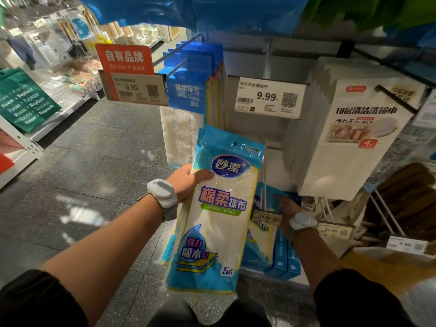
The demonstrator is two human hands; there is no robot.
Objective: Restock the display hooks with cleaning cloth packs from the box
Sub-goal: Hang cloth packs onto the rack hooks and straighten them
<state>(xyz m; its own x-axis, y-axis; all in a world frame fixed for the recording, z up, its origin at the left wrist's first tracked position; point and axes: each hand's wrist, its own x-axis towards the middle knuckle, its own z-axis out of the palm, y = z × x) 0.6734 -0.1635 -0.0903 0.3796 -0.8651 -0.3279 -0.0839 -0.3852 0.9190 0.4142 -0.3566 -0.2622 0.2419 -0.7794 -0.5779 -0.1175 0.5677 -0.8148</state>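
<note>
My left hand (188, 179) grips a stack of blue-and-white cleaning cloth packs (217, 208) by the left edge, thumb across the front, holding it upright before the display. My right hand (286, 206) reaches low behind the stack toward more packs (262, 246) hanging on a lower hook; its fingers are partly hidden by the price tag. Above, a hook (266, 60) with a 9.99 price tag (269, 96) carries nothing. No box is in view.
Blue packs (193, 74) hang on the hook to the left behind an orange sign (125, 59). White dishcloth packs (349, 138) hang at right. Lower hooks with price tags (332, 230) jut out at right. An aisle floor (94, 161) and shelves lie left.
</note>
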